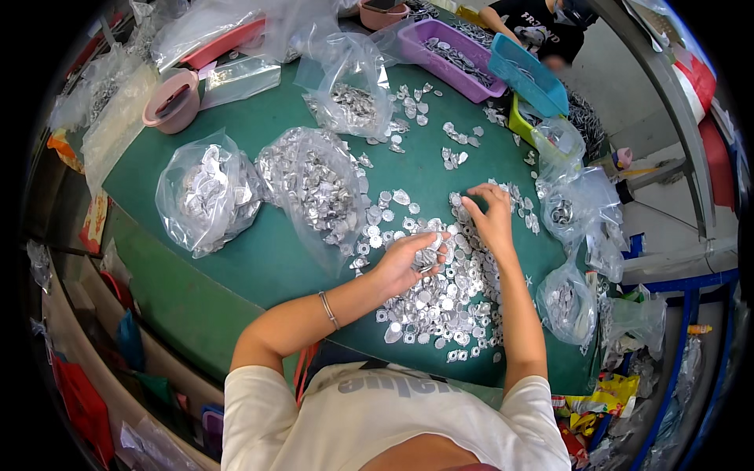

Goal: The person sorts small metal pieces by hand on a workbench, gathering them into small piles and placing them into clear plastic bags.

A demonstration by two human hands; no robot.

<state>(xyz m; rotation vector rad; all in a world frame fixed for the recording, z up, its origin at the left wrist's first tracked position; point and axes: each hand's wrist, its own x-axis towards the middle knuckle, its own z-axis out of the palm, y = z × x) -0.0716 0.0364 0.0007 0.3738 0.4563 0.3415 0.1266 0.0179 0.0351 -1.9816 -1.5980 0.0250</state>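
Small silver metal pieces (428,310), shaped like flat charms, lie in a loose heap on the green table in front of me. My left hand (410,263) is cupped palm up over the heap, its fingers curled around several of these pieces. To its right and a little farther off, my right hand (492,216) reaches over the heap's far edge. Thumb and forefinger there are bent but apart, close beside a few silver pieces (456,201). I see nothing held between them, though the fingers partly hide the spot.
Clear bags of metal pieces (208,188) (314,184) (349,106) stand left and beyond; more bags (567,306) line the right edge. A pink bowl (171,102), purple basket (448,59) and blue basket (528,74) sit farther back. Another person (542,27) is at the far right.
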